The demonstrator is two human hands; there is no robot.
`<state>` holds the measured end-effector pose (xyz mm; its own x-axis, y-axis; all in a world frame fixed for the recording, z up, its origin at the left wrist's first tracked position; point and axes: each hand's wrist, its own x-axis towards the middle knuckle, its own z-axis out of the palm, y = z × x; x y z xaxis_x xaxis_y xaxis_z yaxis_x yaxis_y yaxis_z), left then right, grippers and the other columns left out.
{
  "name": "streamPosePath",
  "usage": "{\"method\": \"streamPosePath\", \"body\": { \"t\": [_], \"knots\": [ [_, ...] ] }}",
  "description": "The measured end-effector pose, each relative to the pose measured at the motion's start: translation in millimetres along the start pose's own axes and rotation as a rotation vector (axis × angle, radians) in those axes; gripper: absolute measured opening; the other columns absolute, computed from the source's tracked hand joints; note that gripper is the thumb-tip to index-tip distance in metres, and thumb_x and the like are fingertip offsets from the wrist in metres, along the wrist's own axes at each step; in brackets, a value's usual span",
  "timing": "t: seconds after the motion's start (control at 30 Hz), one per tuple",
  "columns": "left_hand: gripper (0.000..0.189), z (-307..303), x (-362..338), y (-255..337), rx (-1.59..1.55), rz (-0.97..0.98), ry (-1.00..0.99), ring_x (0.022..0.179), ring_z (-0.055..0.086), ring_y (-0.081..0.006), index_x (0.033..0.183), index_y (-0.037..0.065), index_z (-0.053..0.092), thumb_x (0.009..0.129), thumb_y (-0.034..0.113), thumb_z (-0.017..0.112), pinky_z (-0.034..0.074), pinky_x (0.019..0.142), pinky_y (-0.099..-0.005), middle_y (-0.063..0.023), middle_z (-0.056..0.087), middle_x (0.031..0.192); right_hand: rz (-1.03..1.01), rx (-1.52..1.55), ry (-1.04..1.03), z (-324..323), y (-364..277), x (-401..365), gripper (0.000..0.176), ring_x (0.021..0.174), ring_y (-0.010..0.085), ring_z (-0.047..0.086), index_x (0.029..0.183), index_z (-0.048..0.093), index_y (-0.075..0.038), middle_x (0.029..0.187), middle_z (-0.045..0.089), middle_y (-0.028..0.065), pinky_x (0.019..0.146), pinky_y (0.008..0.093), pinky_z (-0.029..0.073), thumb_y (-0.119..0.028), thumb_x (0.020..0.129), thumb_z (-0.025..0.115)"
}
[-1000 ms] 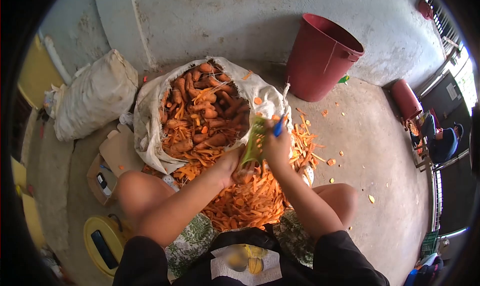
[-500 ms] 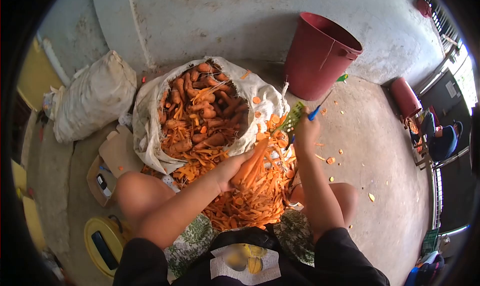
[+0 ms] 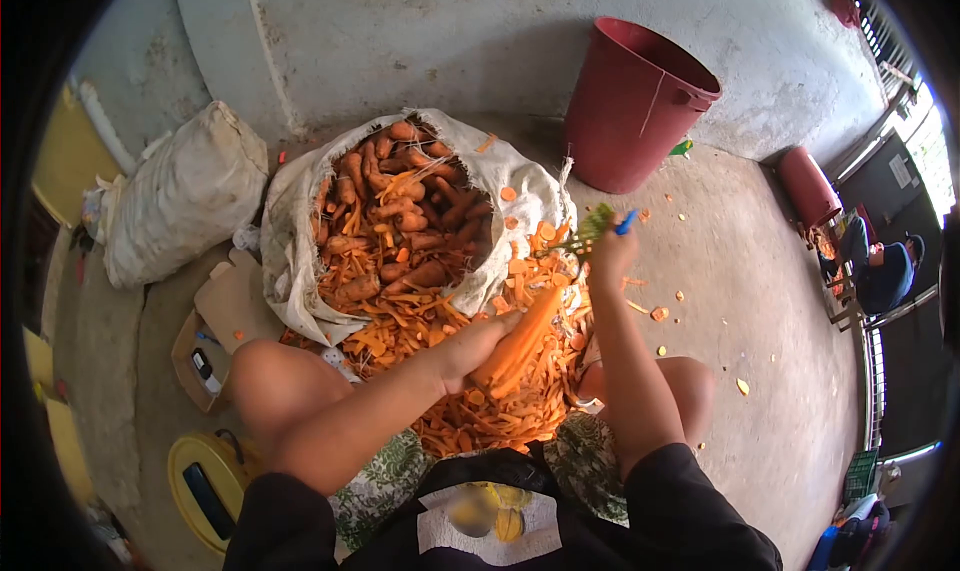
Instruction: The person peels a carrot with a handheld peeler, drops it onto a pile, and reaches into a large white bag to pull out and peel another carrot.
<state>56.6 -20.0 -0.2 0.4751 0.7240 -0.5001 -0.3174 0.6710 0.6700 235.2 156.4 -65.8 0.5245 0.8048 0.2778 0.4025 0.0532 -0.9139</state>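
My left hand (image 3: 472,351) is wrapped round the thick end of a large, peeled orange carrot (image 3: 528,337), held tilted over a heap of carrot peelings (image 3: 495,416). To the right, my right hand (image 3: 612,258) is closed on a peeler (image 3: 628,222) with a blue handle end. Its green slotted part, on the left of the fist, is smeared by motion. Peeler and carrot are apart in this view. Just beyond my hands, a white woven sack (image 3: 290,261) lies open, full of unpeeled carrots (image 3: 400,211) with peelings spilling from its mouth.
A tall red bin (image 3: 635,111) stands by the wall, and a full white sack (image 3: 190,196) leans at the left. Beside my left knee are an open cardboard box (image 3: 235,301) and a yellow lid with a phone (image 3: 207,499). A seated person (image 3: 885,271) is far right.
My right hand has come slightly down and toward me, with the peeler turned and blurred. The carrot has shifted right and swung to a steeper rightward tilt in my left hand.
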Motion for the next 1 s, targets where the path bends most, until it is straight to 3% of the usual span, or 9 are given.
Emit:
{"method": "streamPosePath", "body": {
  "t": [0.1, 0.23, 0.33, 0.47, 0.67, 0.73, 0.87, 0.9, 1.0],
  "knots": [
    [0.033, -18, 7, 0, -0.122, 0.058, -0.030, 0.065, 0.056, -0.0112, 0.099, 0.007, 0.048, 0.092, 0.034, 0.032, 0.050, 0.055, -0.0264, -0.0064, 0.055, 0.082, 0.151, 0.367, -0.063, -12, -34, -7, 0.033, 0.046, 0.0112, 0.042, 0.072, 0.055, 0.000, 0.051, 0.047, 0.0036, 0.044, 0.0289, 0.033, -0.027, 0.087, 0.046],
    [0.029, -41, 28, -8, -0.355, 0.119, 0.072, 0.062, 0.058, -0.0125, 0.098, 0.005, 0.049, 0.092, 0.028, 0.033, 0.052, 0.052, -0.0273, -0.0068, 0.058, 0.077, 0.094, 0.320, -0.404, -20, -94, -84, 0.025, 0.046, 0.0051, 0.035, 0.074, 0.053, -0.004, 0.055, 0.044, -0.0029, 0.042, 0.0216, 0.027, -0.025, 0.087, 0.047],
    [0.027, -35, 24, -7, -0.456, 0.160, 0.029, 0.061, 0.058, -0.0145, 0.096, 0.005, 0.050, 0.091, 0.026, 0.034, 0.052, 0.053, -0.0298, -0.0063, 0.058, 0.072, -0.075, 0.074, -0.528, -22, -96, -118, 0.027, 0.048, 0.0094, 0.041, 0.076, 0.052, 0.000, 0.054, 0.045, 0.0014, 0.044, 0.0285, 0.034, -0.024, 0.087, 0.048],
    [0.030, -19, 19, -6, -0.546, 0.155, 0.103, 0.063, 0.058, -0.0168, 0.096, 0.006, 0.051, 0.091, 0.029, 0.032, 0.050, 0.052, -0.0315, -0.0061, 0.058, 0.078, -0.081, -0.029, -0.443, -17, -92, -111, 0.029, 0.047, 0.0139, 0.042, 0.074, 0.051, 0.001, 0.053, 0.046, 0.0072, 0.046, 0.0315, 0.034, -0.025, 0.087, 0.048],
    [0.038, 4, 1, 0, -0.040, 0.014, 0.146, 0.068, 0.057, -0.0126, 0.106, 0.004, 0.047, 0.092, 0.035, 0.030, 0.050, 0.062, -0.0269, -0.0060, 0.056, 0.083, 0.059, -0.085, 0.014, -7, -39, -24, 0.032, 0.048, 0.0168, 0.042, 0.070, 0.052, 0.003, 0.054, 0.050, 0.0103, 0.048, 0.0340, 0.034, -0.023, 0.086, 0.047],
    [0.036, -4, 4, -1, -0.098, 0.068, 0.133, 0.068, 0.058, -0.0132, 0.105, 0.005, 0.048, 0.092, 0.033, 0.031, 0.050, 0.063, -0.0270, -0.0061, 0.056, 0.083, 0.089, 0.087, -0.012, -13, -28, -9, 0.032, 0.046, 0.0100, 0.035, 0.066, 0.052, -0.003, 0.051, 0.042, -0.0002, 0.044, 0.0290, 0.030, -0.026, 0.087, 0.048],
    [0.030, -33, 23, -5, -0.340, 0.117, 0.223, 0.067, 0.058, -0.0149, 0.100, 0.006, 0.048, 0.092, 0.029, 0.030, 0.051, 0.060, -0.0276, -0.0061, 0.057, 0.081, 0.098, 0.263, -0.288, -14, -73, -61, 0.030, 0.045, 0.0069, 0.033, 0.066, 0.051, -0.005, 0.051, 0.040, -0.0032, 0.042, 0.0249, 0.026, -0.027, 0.087, 0.049],
    [0.027, -44, 36, -12, -0.464, 0.160, 0.161, 0.064, 0.058, -0.0155, 0.096, 0.007, 0.049, 0.092, 0.026, 0.031, 0.051, 0.057, -0.0285, -0.0055, 0.057, 0.079, 0.070, 0.250, -0.359, -16, -88, -84, 0.031, 0.051, 0.0114, 0.044, 0.081, 0.056, 0.002, 0.057, 0.050, 0.0016, 0.049, 0.0304, 0.037, -0.026, 0.088, 0.046],
    [0.026, -28, 24, -2, -0.475, 0.153, 0.157, 0.063, 0.058, -0.0157, 0.095, 0.007, 0.050, 0.091, 0.025, 0.032, 0.051, 0.055, -0.0297, -0.0058, 0.058, 0.080, -0.118, 0.010, -0.493, -18, -93, -120, 0.027, 0.048, 0.0254, 0.043, 0.074, 0.048, 0.000, 0.056, 0.046, 0.0162, 0.048, 0.0354, 0.035, -0.024, 0.086, 0.049]
  ]
}}
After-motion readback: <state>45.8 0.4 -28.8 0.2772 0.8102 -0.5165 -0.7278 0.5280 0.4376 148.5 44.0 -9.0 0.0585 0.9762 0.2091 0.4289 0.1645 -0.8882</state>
